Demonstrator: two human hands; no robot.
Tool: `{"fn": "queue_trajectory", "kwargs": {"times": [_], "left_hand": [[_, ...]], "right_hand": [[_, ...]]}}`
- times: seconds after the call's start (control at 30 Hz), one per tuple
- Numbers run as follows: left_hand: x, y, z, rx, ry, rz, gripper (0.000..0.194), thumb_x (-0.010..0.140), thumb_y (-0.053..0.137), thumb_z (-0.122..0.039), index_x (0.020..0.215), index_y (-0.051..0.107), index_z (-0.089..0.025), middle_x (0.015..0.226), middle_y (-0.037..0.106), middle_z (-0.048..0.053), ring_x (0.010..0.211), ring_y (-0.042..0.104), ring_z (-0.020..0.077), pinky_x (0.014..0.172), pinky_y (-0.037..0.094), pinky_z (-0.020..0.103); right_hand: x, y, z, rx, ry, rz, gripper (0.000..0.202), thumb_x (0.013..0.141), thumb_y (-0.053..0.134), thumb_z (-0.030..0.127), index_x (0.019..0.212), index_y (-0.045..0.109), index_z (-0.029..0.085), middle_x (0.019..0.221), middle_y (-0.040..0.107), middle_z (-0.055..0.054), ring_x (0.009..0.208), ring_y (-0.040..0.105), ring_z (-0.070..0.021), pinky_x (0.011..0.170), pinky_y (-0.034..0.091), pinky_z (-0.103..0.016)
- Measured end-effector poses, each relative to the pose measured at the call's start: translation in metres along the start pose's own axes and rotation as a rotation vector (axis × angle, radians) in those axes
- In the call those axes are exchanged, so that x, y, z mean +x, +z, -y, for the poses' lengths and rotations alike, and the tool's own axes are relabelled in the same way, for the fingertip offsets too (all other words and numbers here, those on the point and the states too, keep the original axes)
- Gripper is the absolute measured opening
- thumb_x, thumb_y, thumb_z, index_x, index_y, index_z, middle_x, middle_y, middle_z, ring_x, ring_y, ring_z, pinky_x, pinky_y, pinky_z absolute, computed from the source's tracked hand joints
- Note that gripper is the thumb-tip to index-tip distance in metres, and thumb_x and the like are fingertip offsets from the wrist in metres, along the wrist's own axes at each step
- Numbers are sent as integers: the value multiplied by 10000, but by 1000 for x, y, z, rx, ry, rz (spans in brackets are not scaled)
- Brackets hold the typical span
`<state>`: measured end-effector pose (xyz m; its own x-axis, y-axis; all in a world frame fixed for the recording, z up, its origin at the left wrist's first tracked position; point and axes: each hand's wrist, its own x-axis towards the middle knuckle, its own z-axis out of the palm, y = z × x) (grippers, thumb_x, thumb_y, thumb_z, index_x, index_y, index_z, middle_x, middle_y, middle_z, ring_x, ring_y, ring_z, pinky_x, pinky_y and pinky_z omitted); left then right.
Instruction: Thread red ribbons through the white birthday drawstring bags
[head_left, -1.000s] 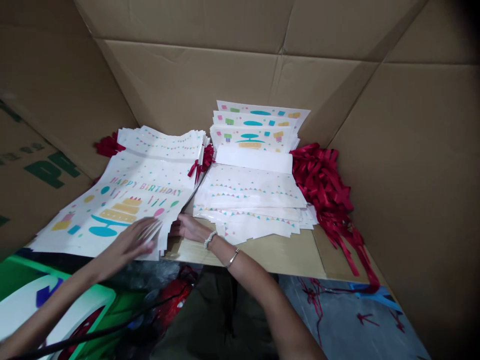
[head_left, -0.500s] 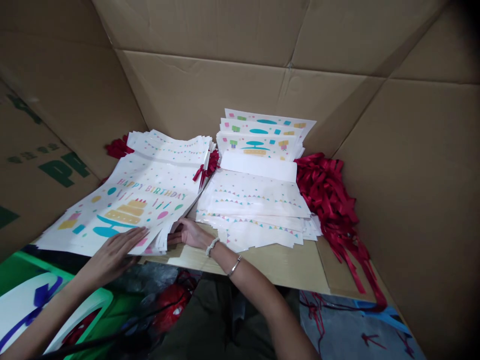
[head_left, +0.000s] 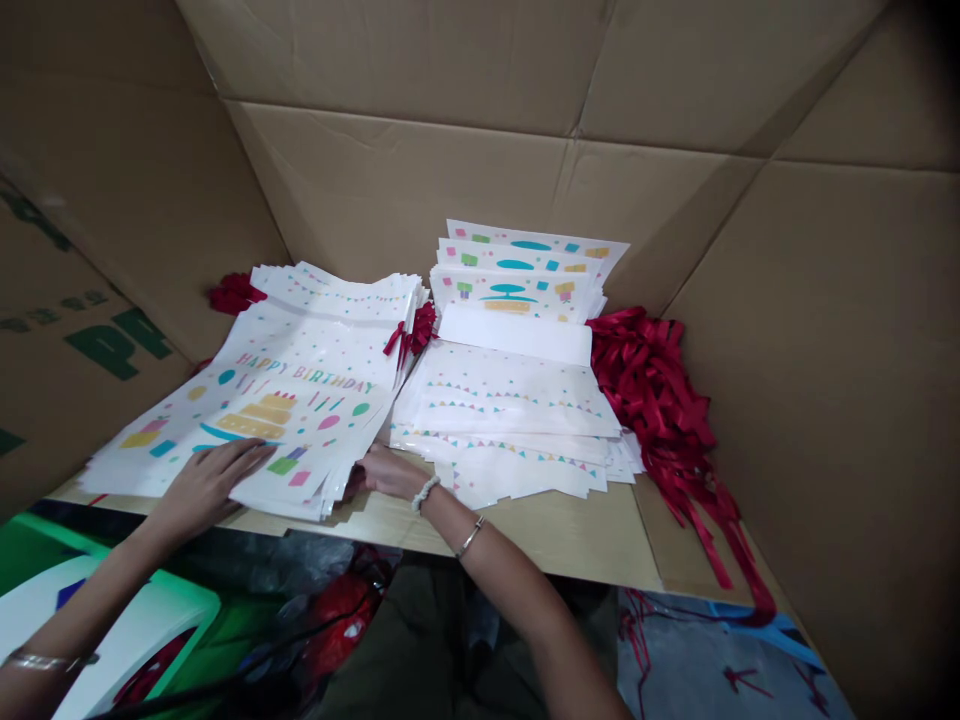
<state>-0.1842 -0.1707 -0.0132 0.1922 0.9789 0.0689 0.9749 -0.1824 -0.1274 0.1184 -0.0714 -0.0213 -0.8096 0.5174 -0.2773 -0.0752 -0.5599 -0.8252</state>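
A stack of white printed birthday sheets [head_left: 255, 345] lies on the left of the cardboard surface. "HAPPY BIRTHDAY", a cake and presents show on its top sheet. My left hand [head_left: 206, 485] rests over the near edge of this stack, fingers stretched out on the print, the thumb low at the edge. At the near right corner, my right hand [head_left: 390, 472] has its fingers bent around the stack's edge; the fingertips are hidden there. Beside it on the right lies a second pile of printed sheets [head_left: 517, 400], untouched by either hand.
More printed sheets [head_left: 517, 287] lean against the back cardboard wall [head_left: 420, 180]. A heap of red ribbon [head_left: 652, 390] hangs over the right front edge. Smaller red bows [head_left: 236, 292] stick out by the left stack. Below stands a green bin [head_left: 199, 610].
My left hand has drawn back left and off the lower right print, uncovering the green and pink presents. The stack's near edge has shifted slightly. My right hand's fingers are more bent.
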Motion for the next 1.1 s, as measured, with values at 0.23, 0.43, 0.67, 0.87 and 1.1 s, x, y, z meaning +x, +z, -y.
{"fn": "queue_trajectory", "kwargs": {"times": [0.23, 0.43, 0.67, 0.87, 1.1], "left_hand": [[54, -10, 7, -45, 84, 124, 885, 840, 595, -618, 1546, 441, -107, 1572, 412, 257, 1437, 366, 382, 1140, 277, 464], [53, -11, 11, -96, 221, 58, 800, 875, 596, -574, 1493, 485, -78, 1551, 419, 269, 1428, 376, 379, 1164, 261, 443], [27, 3, -3, -197, 257, -105, 671, 946, 502, -578, 1482, 470, -175, 1492, 516, 193, 1368, 451, 348, 1142, 297, 470], [46, 19, 4, -211, 197, -252, 594, 1005, 363, -531, 1421, 507, -132, 1399, 576, 194, 1272, 520, 357, 1041, 376, 455], [68, 23, 18, -173, 272, -220, 532, 990, 352, -473, 1325, 589, -135, 1320, 627, 191, 1216, 556, 352, 1004, 396, 462]], "right_hand": [[-11, -10, 24, 312, 249, 71, 769, 1019, 201, 702, 1160, 612, 67, 887, 705, -183, 725, 749, -272, 631, 624, -421], [-4, -5, 12, 294, 193, 138, 624, 965, 547, 630, 1318, 537, 116, 984, 709, -155, 744, 767, -279, 677, 630, -449], [17, 8, -3, 256, 40, -6, 259, 947, 603, 155, 1198, 635, 102, 866, 733, -73, 670, 722, -175, 661, 623, -282], [13, 9, 4, 312, 77, -63, 220, 961, 597, 113, 1178, 617, 83, 843, 721, -71, 618, 709, -164, 593, 616, -272], [19, 20, 24, 322, 237, -12, 278, 1027, 541, 322, 1207, 606, 119, 871, 707, -90, 658, 739, -197, 586, 625, -315]]}}
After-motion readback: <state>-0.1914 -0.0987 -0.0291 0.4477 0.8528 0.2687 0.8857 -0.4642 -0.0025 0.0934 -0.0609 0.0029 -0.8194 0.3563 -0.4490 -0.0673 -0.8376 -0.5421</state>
